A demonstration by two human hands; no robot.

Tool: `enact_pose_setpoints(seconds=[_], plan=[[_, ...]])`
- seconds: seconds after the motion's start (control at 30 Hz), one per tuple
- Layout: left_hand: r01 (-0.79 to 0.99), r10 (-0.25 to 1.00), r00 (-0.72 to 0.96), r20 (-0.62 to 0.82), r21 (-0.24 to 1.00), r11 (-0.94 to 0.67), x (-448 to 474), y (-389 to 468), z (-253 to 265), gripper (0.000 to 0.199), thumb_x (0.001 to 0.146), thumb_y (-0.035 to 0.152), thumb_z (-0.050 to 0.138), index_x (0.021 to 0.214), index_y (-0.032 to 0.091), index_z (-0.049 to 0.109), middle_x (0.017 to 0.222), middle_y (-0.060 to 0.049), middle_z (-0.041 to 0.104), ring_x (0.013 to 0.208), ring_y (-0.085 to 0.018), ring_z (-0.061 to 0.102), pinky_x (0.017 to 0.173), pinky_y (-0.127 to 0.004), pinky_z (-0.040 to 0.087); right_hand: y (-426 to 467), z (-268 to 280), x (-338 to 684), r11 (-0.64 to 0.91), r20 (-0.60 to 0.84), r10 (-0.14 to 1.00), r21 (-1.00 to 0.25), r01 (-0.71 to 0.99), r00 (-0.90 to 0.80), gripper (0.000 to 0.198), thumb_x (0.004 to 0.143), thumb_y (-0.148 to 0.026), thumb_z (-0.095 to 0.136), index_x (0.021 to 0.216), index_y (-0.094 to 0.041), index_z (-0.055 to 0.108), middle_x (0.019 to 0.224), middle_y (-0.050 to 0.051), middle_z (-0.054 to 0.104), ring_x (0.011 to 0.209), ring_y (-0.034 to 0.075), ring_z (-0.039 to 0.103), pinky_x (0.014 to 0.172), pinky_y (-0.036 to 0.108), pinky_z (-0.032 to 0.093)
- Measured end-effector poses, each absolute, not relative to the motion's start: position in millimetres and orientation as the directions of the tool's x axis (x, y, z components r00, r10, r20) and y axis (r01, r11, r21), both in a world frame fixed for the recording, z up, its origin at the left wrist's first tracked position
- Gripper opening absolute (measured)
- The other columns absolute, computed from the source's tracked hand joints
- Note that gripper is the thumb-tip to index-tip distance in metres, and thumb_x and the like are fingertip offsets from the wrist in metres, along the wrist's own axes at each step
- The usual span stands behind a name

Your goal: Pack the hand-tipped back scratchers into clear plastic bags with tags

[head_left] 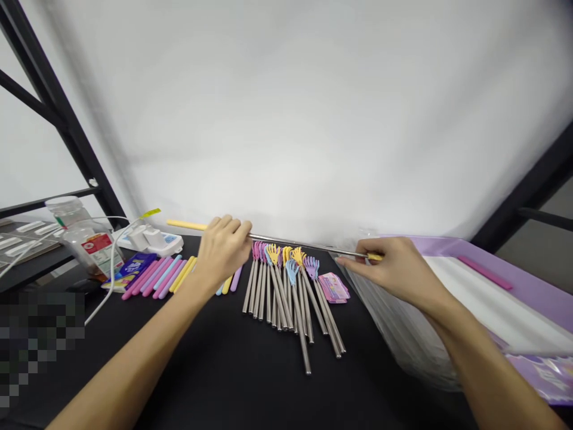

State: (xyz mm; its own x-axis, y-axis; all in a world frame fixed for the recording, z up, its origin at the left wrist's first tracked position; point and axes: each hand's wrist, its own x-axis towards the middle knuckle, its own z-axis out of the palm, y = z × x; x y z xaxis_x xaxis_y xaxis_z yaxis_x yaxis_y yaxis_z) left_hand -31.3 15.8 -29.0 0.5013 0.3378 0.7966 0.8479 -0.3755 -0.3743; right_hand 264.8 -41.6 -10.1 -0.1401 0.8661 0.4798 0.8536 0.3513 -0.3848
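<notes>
A telescopic back scratcher (308,244), drawn out long, spans level between my two hands above the table. My left hand (226,242) is closed around it where the yellow handle meets the metal rod; the handle sticks out to the left. At the other end my right hand (387,263) pinches the rod by its yellow head, mostly hidden by the fingers. Below the rod lie several metal scratcher rods (286,298) with pink, yellow, blue and purple hand-shaped heads. Loose coloured handles (156,278) lie in a row to the left, some partly behind my left wrist.
Pink printed cards (334,288) lie right of the rods. Clear plastic bags (398,334) and a purple box (430,243) stand at the right. Left are a clear jar (85,239), a power strip (168,243), a white cable (111,263) and a purple packet (129,272). A white wall rises behind.
</notes>
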Motion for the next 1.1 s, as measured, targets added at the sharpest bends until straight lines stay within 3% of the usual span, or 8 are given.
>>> enact_pose_setpoints(seconds=[0.17, 0.3, 0.4, 0.67, 0.83, 0.93, 1.03, 1.1], plan=[[0.65, 0.253, 0.681, 0.688, -0.407, -0.642, 1.4, -5.5, -35.6, 0.038, 0.087, 0.005, 0.05, 0.123, 0.015, 0.054, 0.095, -0.007, 0.065, 0.086, -0.02, 0.056, 0.075, -0.033, 0.043, -39.2, -16.8, 243.6, 0.391, 0.434, 0.872, -0.337, 0.856, -0.227, 0.04, 0.081, -0.046, 0.064, 0.054, -0.02, 0.049, 0.048, -0.005, 0.043, 0.05, 0.011, 0.036, 0.052, 0.025, 0.027], [0.791, 0.367, 0.576, 0.731, -0.384, -0.477, -15.7, 4.0, -28.3, 0.009, 0.086, 0.012, 0.054, 0.089, 0.016, 0.062, 0.076, -0.006, 0.061, 0.077, -0.023, 0.056, 0.07, -0.037, 0.04, -38.0, -16.9, 260.1, 0.375, 0.447, 0.873, -0.359, 0.855, -0.195, 0.041, 0.082, -0.047, 0.064, 0.055, -0.02, 0.048, 0.05, -0.005, 0.041, 0.053, 0.011, 0.036, 0.053, 0.025, 0.027], [0.836, 0.452, 0.532, 0.716, -0.359, -0.415, -23.5, 8.3, -27.4, 0.01, 0.084, 0.012, 0.053, 0.078, 0.018, 0.058, 0.07, -0.005, 0.057, 0.071, -0.022, 0.053, 0.066, -0.037, 0.037, -39.6, -14.6, 265.1, 0.345, 0.443, 0.879, -0.342, 0.874, -0.174, 0.042, 0.081, -0.047, 0.064, 0.054, -0.02, 0.047, 0.049, -0.005, 0.039, 0.052, 0.011, 0.035, 0.052, 0.026, 0.027], [0.719, 0.445, 0.669, 0.595, -0.366, -0.591, 21.6, -14.7, -47.8, 0.027, 0.087, 0.012, 0.048, 0.113, 0.018, 0.055, 0.088, -0.008, 0.056, 0.082, -0.025, 0.049, 0.071, -0.038, 0.035, -41.2, -21.9, 224.3, 0.404, 0.411, 0.874, -0.316, 0.858, -0.26, 0.036, 0.083, -0.039, 0.061, 0.055, -0.021, 0.047, 0.05, -0.003, 0.048, 0.048, 0.011, 0.036, 0.051, 0.026, 0.025], [0.809, 0.513, 0.585, 0.628, -0.404, -0.427, -20.4, 17.6, -31.7, 0.014, 0.087, 0.015, 0.049, 0.095, 0.02, 0.059, 0.086, -0.008, 0.055, 0.085, -0.027, 0.049, 0.076, -0.041, 0.035, -41.1, -15.2, 247.2, 0.416, 0.398, 0.883, -0.424, 0.804, -0.247, 0.049, 0.088, -0.055, 0.055, 0.055, -0.019, 0.047, 0.051, -0.004, 0.04, 0.052, 0.011, 0.033, 0.051, 0.026, 0.022], [0.878, 0.511, 0.477, 0.715, -0.359, -0.318, -25.1, 21.0, -28.3, 0.017, 0.086, 0.013, 0.047, 0.098, 0.019, 0.06, 0.091, -0.011, 0.056, 0.09, -0.029, 0.049, 0.083, -0.044, 0.036, -40.3, -12.3, 252.4, 0.413, 0.423, 0.879, -0.447, 0.794, -0.22, 0.052, 0.091, -0.058, 0.049, 0.057, -0.019, 0.052, 0.054, -0.003, 0.043, 0.054, 0.011, 0.034, 0.052, 0.026, 0.023], [0.807, 0.446, 0.568, 0.692, -0.362, -0.466, -1.9, 6.7, -36.5, 0.026, 0.086, 0.016, 0.05, 0.111, 0.02, 0.057, 0.101, -0.011, 0.056, 0.099, -0.028, 0.048, 0.095, -0.046, 0.033, -37.7, -14.2, 246.1, 0.456, 0.428, 0.864, -0.441, 0.773, -0.265, 0.05, 0.093, -0.056, 0.047, 0.063, -0.018, 0.06, 0.057, -0.002, 0.051, 0.055, 0.012, 0.039, 0.053, 0.027, 0.026], [0.739, 0.438, 0.638, 0.633, -0.342, -0.581, 8.4, 1.1, -40.5, 0.033, 0.088, 0.02, 0.049, 0.12, 0.021, 0.054, 0.097, -0.008, 0.056, 0.093, -0.025, 0.048, 0.094, -0.044, 0.035, -37.3, -14.4, 246.0, 0.483, 0.416, 0.857, -0.438, 0.758, -0.306, 0.05, 0.093, -0.056, 0.046, 0.064, -0.018, 0.062, 0.057, -0.001, 0.053, 0.055, 0.012, 0.041, 0.053, 0.027, 0.028]])
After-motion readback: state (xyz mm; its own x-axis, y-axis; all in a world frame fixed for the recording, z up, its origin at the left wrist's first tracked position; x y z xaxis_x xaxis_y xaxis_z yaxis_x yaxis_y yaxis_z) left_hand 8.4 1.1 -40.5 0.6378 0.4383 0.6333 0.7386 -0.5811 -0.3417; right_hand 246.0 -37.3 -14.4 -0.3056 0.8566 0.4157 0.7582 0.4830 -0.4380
